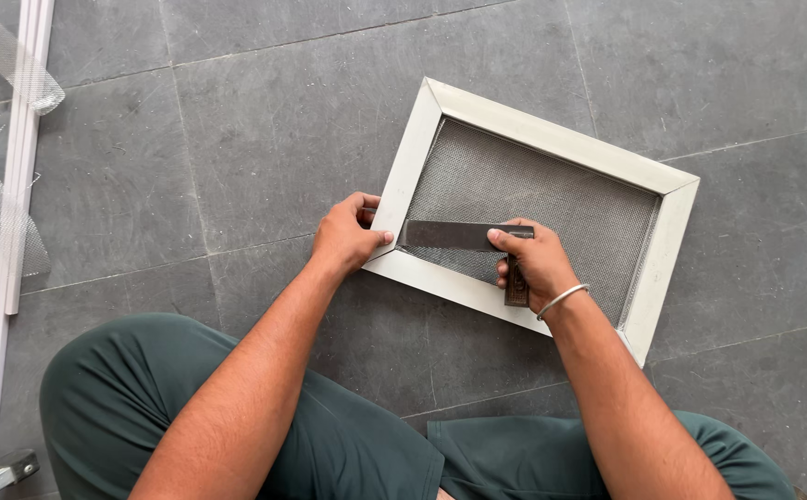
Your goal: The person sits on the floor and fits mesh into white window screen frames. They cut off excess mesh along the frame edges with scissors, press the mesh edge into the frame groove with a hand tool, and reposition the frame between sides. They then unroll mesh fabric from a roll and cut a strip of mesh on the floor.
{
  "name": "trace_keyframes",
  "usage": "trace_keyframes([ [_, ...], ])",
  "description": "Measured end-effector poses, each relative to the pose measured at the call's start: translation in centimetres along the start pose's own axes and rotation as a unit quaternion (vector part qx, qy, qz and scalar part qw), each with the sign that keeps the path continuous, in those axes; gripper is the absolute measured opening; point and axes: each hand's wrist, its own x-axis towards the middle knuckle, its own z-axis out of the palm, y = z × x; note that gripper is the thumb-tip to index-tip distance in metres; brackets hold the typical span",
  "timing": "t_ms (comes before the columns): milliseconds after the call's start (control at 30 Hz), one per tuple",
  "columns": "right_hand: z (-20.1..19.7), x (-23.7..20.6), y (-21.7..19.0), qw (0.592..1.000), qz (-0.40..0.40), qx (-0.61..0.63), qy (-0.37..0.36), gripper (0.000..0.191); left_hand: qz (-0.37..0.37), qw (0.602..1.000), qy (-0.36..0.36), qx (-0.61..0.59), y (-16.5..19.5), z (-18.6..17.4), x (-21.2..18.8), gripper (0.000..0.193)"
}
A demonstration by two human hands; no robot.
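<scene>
From the head view, our left hand (348, 236) grips the white frame (667, 250) on the floor at its left corner; our right hand (535, 264) clamps a flat metal blade (445, 234) (stiff, thin) against the mesh (533, 199), which looks light and springy.

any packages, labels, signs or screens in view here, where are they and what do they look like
No packages, labels, signs or display screens.
Mesh screen: grey rectangle in a white frame, flat on the grey tile floor.
Left hand grips the frame's corner.
Right hand presses a flat metal blade on the mesh.
</scene>
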Motion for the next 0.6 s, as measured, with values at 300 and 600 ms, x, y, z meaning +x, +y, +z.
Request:
trace_keyframes([
  [300,4.0,-6.3,1.6,0.990,-0.023,0.080,0.115,0.032,0.017,0.999,0.023,0.041,1.4,-0.2,-1.2,0.054],
  [600,-0.9,-0.6,-5.6,0.972,-0.083,-0.215,-0.053,0.017,0.247,0.931,0.124,0.239,2.3,-0.2,2.6,0.072],
])
